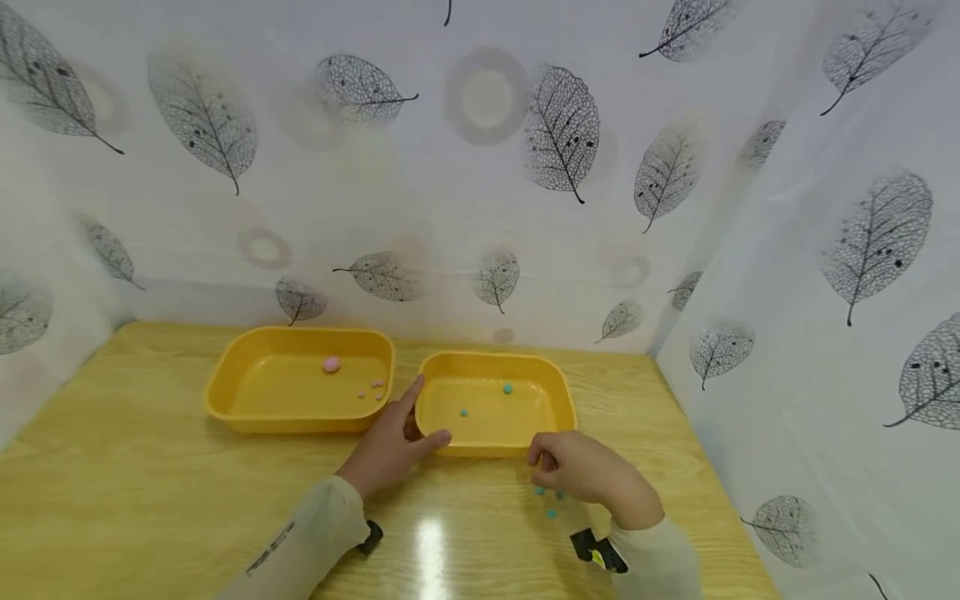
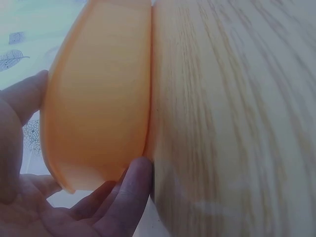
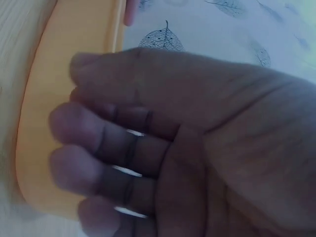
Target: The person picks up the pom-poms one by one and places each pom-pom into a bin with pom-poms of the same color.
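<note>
Two yellow trays stand side by side on a wooden table (image 1: pixel 150 492). The left tray (image 1: pixel 225 375) holds a pink ball (image 1: pixel 332 364) and small pink beads (image 1: pixel 375 387). Two teal beads (image 1: pixel 507 388) lie in the right tray (image 1: pixel 562 392). My left hand (image 1: pixel 390 450) braces that tray's near left corner, index finger along its side and thumb against its front wall; the left wrist view shows the fingers (image 2: pixel 128 187) touching the tray (image 2: pixel 98 98). My right hand (image 1: pixel 543 467) hovers with curled fingers (image 3: pixel 98 148) over loose teal beads (image 1: pixel 551 512) before the tray; I see nothing in it.
Leaf-patterned sheets wall in the table at the back (image 1: pixel 487 208), left and right (image 1: pixel 825 333). Bare wood lies in front of the left tray. A black wrist camera sits on each sleeve (image 1: pixel 370 537).
</note>
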`<state>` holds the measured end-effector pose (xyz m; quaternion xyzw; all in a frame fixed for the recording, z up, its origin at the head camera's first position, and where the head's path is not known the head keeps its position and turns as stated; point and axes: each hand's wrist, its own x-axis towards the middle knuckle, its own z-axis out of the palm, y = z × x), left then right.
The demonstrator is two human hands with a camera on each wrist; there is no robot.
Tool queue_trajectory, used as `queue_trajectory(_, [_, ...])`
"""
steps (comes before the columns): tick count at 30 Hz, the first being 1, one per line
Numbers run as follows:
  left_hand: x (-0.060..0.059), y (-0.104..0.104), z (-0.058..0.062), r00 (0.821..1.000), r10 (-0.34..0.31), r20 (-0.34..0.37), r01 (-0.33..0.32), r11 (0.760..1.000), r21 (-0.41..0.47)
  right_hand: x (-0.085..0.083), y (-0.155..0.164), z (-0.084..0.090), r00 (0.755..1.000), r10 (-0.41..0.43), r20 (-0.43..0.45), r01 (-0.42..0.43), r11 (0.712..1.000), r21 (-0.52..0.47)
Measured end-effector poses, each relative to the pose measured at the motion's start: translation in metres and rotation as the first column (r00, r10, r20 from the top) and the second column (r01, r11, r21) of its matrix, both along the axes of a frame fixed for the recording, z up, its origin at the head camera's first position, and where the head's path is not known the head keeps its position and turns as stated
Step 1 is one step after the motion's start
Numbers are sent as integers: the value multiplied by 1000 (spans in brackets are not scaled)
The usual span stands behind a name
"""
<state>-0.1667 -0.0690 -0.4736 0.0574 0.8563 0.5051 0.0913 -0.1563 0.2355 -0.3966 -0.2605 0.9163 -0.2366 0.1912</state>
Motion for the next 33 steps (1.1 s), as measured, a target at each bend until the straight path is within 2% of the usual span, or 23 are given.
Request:
queue_trajectory(2, [0,0,-2,1000,1,5,-1,1000,-4,2,-2,-1,1000,-19,12,19,999,36])
queue_trajectory(5, [0,0,-4,1000,9,13,-9,1000,-4,6,-4,-2,993,-81,83,71,992,107])
queue_trajectory(8, [-1,0,-4,1000,20,16,-20,1000,2,7,-7,-6,973,-180,146,155,973,168])
queue_trajectory(13, [-1,1,-2,1000,16,11,-16,1000,14,7,-14,-16,954,-273,127,241,946,218])
queue_trajectory(19, [2,1,0,1000,15,21,-15,999,33,7,-20,-21,968,-243,67,219,944,247])
queue_trajectory(25, [2,1,-3,1000,18,16,-19,999,44,6,-22,-26,982,-188,19,179,957,230])
queue_trajectory(33, [1,0,-4,1000,14,12,-14,999,36,6,-27,-33,992,-123,31,115,974,197])
